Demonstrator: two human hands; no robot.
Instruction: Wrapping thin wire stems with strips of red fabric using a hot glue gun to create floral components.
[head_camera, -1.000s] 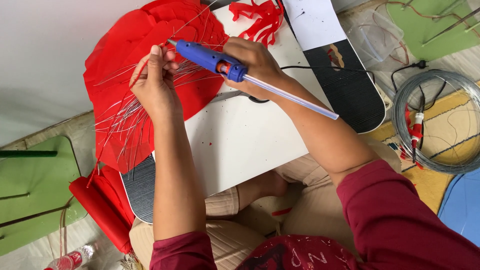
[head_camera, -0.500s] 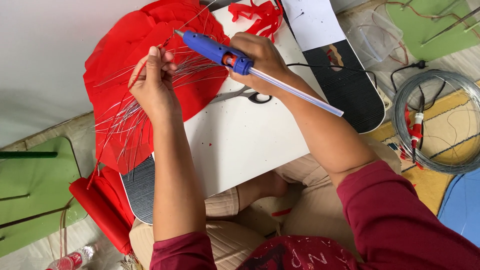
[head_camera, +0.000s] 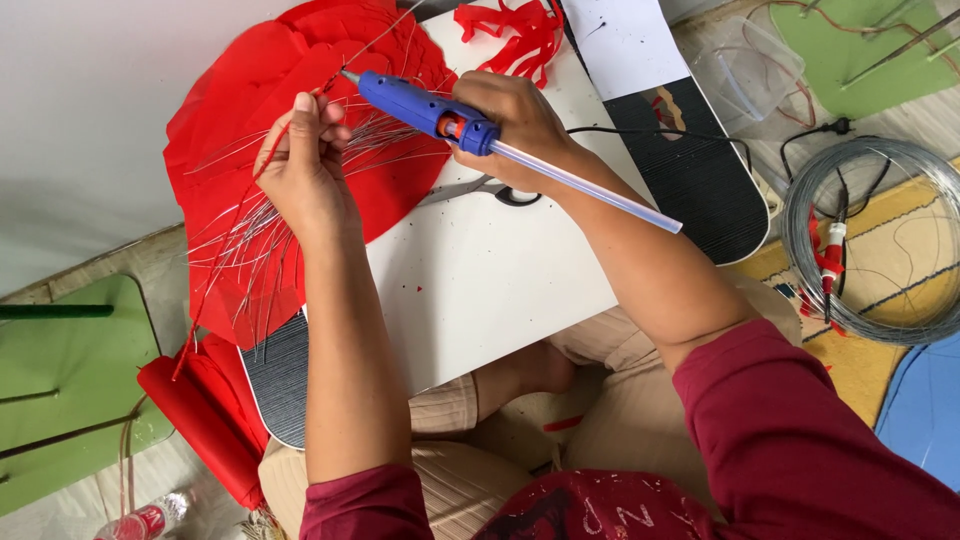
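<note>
Maroon sleeves frame the near edge of the view, above folded legs in beige ribbed trousers (head_camera: 440, 470). Across the lap rests a board with black ribbed ends (head_camera: 700, 180), and on it a white flat sheet (head_camera: 480, 290) serves as a work surface. Beside the left knee sits a red roll of paper (head_camera: 200, 420), touching a green plastic stool top (head_camera: 60, 380).

The left hand (head_camera: 305, 165) is closed — fingertips pinch a thin wire stem with a red paper strip (head_camera: 262, 205), held over a fan of fine silver wires (head_camera: 250, 250). These wires lie on a large red paper petal shape (head_camera: 240, 90) that overlaps the white sheet's far left corner.

The right hand (head_camera: 515, 125) grips a blue hot glue gun (head_camera: 420, 108) with a clear glue stick jutting from its back; the nozzle points left, just beside the left fingertips. Black-handled scissors (head_camera: 505, 190) lie partly hidden under the right wrist.

Farther off, red paper fringe scraps (head_camera: 510, 30) rest on the board — and to the right, well apart, a coil of grey wire (head_camera: 850, 200) lies on a patterned mat.
</note>
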